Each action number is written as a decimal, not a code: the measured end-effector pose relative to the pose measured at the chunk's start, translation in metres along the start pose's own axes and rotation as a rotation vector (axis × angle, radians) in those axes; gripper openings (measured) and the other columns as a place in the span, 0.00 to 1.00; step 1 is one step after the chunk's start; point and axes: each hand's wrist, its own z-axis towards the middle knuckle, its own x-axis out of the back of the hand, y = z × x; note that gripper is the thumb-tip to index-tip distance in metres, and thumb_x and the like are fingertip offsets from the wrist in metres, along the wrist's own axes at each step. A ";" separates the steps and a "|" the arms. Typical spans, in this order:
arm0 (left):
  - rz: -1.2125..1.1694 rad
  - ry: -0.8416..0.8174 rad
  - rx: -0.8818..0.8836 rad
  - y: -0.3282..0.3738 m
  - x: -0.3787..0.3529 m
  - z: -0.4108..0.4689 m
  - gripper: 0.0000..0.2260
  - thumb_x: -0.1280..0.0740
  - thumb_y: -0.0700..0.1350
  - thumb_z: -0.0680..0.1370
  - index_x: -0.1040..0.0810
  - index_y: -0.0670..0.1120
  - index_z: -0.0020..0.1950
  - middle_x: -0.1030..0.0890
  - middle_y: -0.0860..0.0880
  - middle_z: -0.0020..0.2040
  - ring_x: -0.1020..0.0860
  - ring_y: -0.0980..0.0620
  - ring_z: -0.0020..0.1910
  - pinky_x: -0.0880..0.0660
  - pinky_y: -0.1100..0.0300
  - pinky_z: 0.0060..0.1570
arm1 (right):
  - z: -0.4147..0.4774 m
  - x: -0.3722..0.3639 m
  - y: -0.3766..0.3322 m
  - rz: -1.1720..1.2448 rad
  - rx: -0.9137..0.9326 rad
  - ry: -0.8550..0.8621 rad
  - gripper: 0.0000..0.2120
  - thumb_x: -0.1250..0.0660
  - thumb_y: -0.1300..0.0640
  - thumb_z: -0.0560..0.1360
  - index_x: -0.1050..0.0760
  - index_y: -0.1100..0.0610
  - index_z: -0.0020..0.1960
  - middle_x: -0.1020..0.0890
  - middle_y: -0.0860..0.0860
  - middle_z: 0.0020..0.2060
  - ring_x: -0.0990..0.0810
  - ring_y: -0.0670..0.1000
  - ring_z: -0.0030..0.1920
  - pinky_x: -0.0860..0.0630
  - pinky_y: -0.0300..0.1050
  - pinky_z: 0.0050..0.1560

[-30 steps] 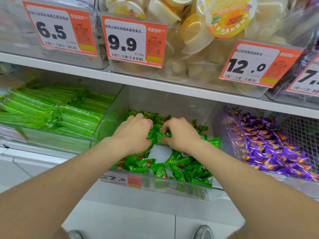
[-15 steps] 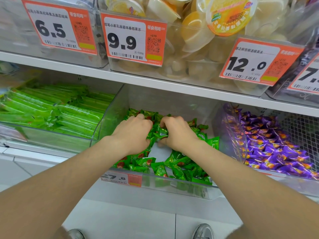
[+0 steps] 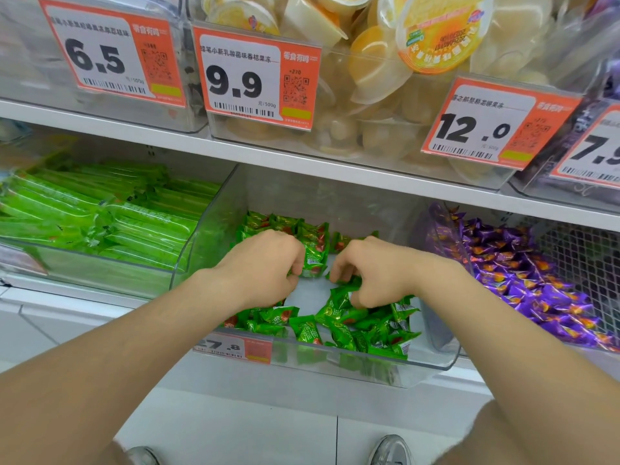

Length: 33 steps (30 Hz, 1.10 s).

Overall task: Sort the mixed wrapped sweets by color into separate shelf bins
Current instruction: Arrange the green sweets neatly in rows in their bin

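L grip [image 3: 261,268] pinches green sweet [image 3: 314,261], long axis upright.

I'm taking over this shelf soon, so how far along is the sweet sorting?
Done, seemingly: the middle bin shows only green sweets, the right bin only purple sweets. In hand: left hand and right hand each grip green sweets. Remaining: no stray colour visible; deeper layers are hidden.

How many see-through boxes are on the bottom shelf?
3. The left clear plastic bin holds long green packets, the middle clear bin small green wrapped sweets, the right clear bin purple wrapped sweets. More may sit outside the view.
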 end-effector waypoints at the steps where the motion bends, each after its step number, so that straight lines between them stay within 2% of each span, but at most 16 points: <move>1: 0.022 -0.026 -0.036 0.001 -0.002 0.000 0.06 0.31 0.46 0.79 0.18 0.54 0.55 0.28 0.54 0.47 0.25 0.48 0.52 0.27 0.54 0.47 | 0.000 -0.001 0.000 -0.037 0.002 -0.010 0.18 0.25 0.53 0.70 0.17 0.47 0.60 0.17 0.45 0.51 0.19 0.49 0.53 0.19 0.49 0.57; 3: 0.086 -0.074 -0.077 0.004 -0.005 0.001 0.13 0.34 0.47 0.82 0.21 0.57 0.65 0.31 0.50 0.52 0.29 0.46 0.56 0.26 0.50 0.55 | 0.001 -0.003 0.001 -0.082 0.006 -0.003 0.17 0.23 0.52 0.72 0.17 0.47 0.61 0.17 0.46 0.51 0.21 0.50 0.54 0.21 0.50 0.57; 5: 0.138 -0.103 -0.069 0.007 -0.009 0.002 0.18 0.37 0.49 0.83 0.26 0.58 0.73 0.33 0.49 0.55 0.33 0.45 0.55 0.27 0.46 0.59 | 0.003 -0.004 0.002 -0.085 0.020 0.025 0.16 0.23 0.55 0.73 0.17 0.48 0.60 0.17 0.47 0.50 0.22 0.50 0.55 0.21 0.50 0.56; 8: 0.201 -0.140 -0.034 0.008 -0.011 0.003 0.19 0.39 0.50 0.83 0.28 0.59 0.75 0.33 0.48 0.57 0.36 0.45 0.55 0.29 0.46 0.58 | 0.005 -0.005 0.004 -0.044 0.028 0.067 0.14 0.27 0.60 0.72 0.18 0.50 0.57 0.18 0.48 0.46 0.25 0.48 0.51 0.20 0.49 0.54; 11: 0.217 -0.145 -0.015 0.007 -0.010 0.005 0.20 0.37 0.52 0.82 0.27 0.57 0.75 0.34 0.48 0.58 0.35 0.44 0.58 0.30 0.46 0.57 | 0.002 -0.001 0.000 0.064 0.025 0.186 0.11 0.30 0.56 0.71 0.16 0.50 0.53 0.18 0.46 0.41 0.24 0.44 0.45 0.19 0.49 0.53; 13: 0.164 -0.129 -0.002 0.006 -0.009 0.007 0.20 0.34 0.54 0.81 0.26 0.57 0.73 0.32 0.49 0.59 0.34 0.45 0.60 0.31 0.46 0.59 | -0.001 0.004 -0.003 0.157 0.012 0.269 0.11 0.32 0.56 0.74 0.15 0.51 0.54 0.18 0.43 0.38 0.22 0.42 0.42 0.20 0.45 0.53; 15: 0.031 -0.066 0.008 0.005 -0.006 0.010 0.21 0.30 0.57 0.79 0.24 0.56 0.71 0.29 0.49 0.60 0.31 0.47 0.61 0.29 0.48 0.61 | 0.000 0.004 -0.003 0.231 0.002 0.321 0.13 0.36 0.58 0.78 0.16 0.52 0.59 0.21 0.39 0.36 0.25 0.38 0.36 0.25 0.39 0.48; 17: -0.218 0.010 0.038 0.008 -0.001 0.011 0.23 0.24 0.58 0.75 0.22 0.54 0.68 0.23 0.51 0.57 0.23 0.52 0.55 0.25 0.55 0.57 | 0.002 0.002 -0.003 0.367 0.003 0.343 0.13 0.37 0.57 0.82 0.20 0.52 0.63 0.21 0.42 0.36 0.26 0.39 0.32 0.29 0.35 0.38; 19: -0.437 0.071 0.091 0.011 0.006 0.010 0.19 0.21 0.55 0.74 0.18 0.54 0.62 0.18 0.52 0.53 0.17 0.57 0.46 0.22 0.59 0.52 | 0.002 0.000 -0.004 0.586 0.017 0.357 0.09 0.36 0.56 0.84 0.24 0.53 0.63 0.18 0.51 0.37 0.21 0.46 0.33 0.28 0.36 0.31; 21: -0.572 0.116 0.134 0.010 0.011 0.008 0.12 0.20 0.51 0.74 0.16 0.55 0.55 0.15 0.52 0.46 0.17 0.58 0.39 0.21 0.60 0.45 | 0.002 -0.001 -0.004 0.730 0.036 0.360 0.07 0.34 0.54 0.84 0.23 0.53 0.61 0.17 0.52 0.38 0.17 0.51 0.37 0.19 0.46 0.37; 23: -0.658 0.114 0.149 0.006 0.014 0.006 0.10 0.19 0.49 0.72 0.16 0.54 0.50 0.15 0.53 0.37 0.20 0.62 0.31 0.26 0.63 0.36 | 0.003 -0.001 -0.003 0.685 0.086 0.369 0.07 0.30 0.49 0.82 0.18 0.51 0.57 0.13 0.51 0.40 0.14 0.50 0.41 0.16 0.55 0.50; 24: -0.670 0.099 0.153 0.003 0.015 0.004 0.10 0.18 0.49 0.71 0.15 0.54 0.48 0.16 0.54 0.34 0.22 0.63 0.29 0.27 0.63 0.35 | 0.002 -0.001 -0.003 0.618 0.110 0.373 0.07 0.27 0.48 0.79 0.15 0.49 0.54 0.12 0.49 0.41 0.13 0.48 0.43 0.16 0.54 0.53; 26: -0.629 0.067 0.161 -0.002 0.015 0.004 0.11 0.16 0.50 0.68 0.15 0.54 0.46 0.15 0.56 0.35 0.20 0.63 0.32 0.22 0.62 0.39 | 0.002 -0.001 -0.003 0.494 0.116 0.373 0.07 0.24 0.48 0.76 0.13 0.48 0.52 0.12 0.45 0.42 0.14 0.44 0.44 0.17 0.48 0.55; 29: -0.405 0.074 0.169 -0.010 0.012 0.005 0.10 0.17 0.51 0.70 0.16 0.55 0.46 0.15 0.56 0.42 0.18 0.62 0.38 0.19 0.58 0.48 | 0.005 -0.003 -0.005 0.335 0.026 0.383 0.06 0.21 0.50 0.75 0.13 0.51 0.49 0.14 0.46 0.37 0.16 0.43 0.39 0.18 0.45 0.53; 31: -0.248 0.091 0.178 -0.015 0.011 0.003 0.09 0.20 0.48 0.74 0.16 0.55 0.50 0.17 0.55 0.49 0.19 0.56 0.45 0.19 0.52 0.53 | 0.008 -0.007 -0.007 0.296 0.007 0.336 0.06 0.21 0.52 0.75 0.14 0.53 0.48 0.14 0.49 0.35 0.18 0.42 0.35 0.18 0.45 0.52; 33: -0.103 0.055 0.155 -0.018 0.009 0.000 0.08 0.24 0.46 0.77 0.16 0.54 0.55 0.21 0.53 0.52 0.21 0.50 0.55 0.22 0.51 0.57 | 0.014 -0.012 -0.010 0.251 0.008 0.277 0.06 0.22 0.53 0.75 0.16 0.53 0.49 0.15 0.49 0.36 0.20 0.41 0.37 0.18 0.47 0.54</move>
